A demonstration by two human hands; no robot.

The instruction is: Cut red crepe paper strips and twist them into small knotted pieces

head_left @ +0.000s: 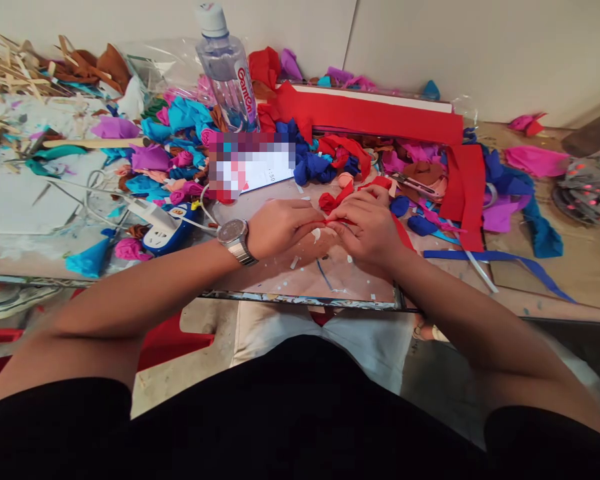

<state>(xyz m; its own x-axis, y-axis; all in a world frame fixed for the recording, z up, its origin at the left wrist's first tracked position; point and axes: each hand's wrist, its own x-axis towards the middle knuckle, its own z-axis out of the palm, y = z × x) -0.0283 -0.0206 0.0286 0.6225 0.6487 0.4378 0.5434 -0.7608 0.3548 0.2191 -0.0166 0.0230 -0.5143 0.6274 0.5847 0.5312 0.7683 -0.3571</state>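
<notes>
Over the near edge of the table, both hands meet with a red strip (404,233) of thin paper or cloth between them. My left hand (280,228), a metal watch on its wrist, pinches the strip's left end with closed fingers. Opposite it, my right hand (369,227) grips the same strip, thumb and fingers pressed together, and the rest trails out to the right behind the hand. Part of the strip is hidden by my fingers. Just beyond my hands lies a rolled red piece (330,200). A lit phone (267,168) lies past my left hand.
A water bottle (227,80) stands at the back among several colourful rolled pieces. Behind my right hand lies a stack of red sheets (380,117) and a box cutter (415,185). A blue power strip (166,233) with white cables sits left; wooden sticks (15,70) heap far left.
</notes>
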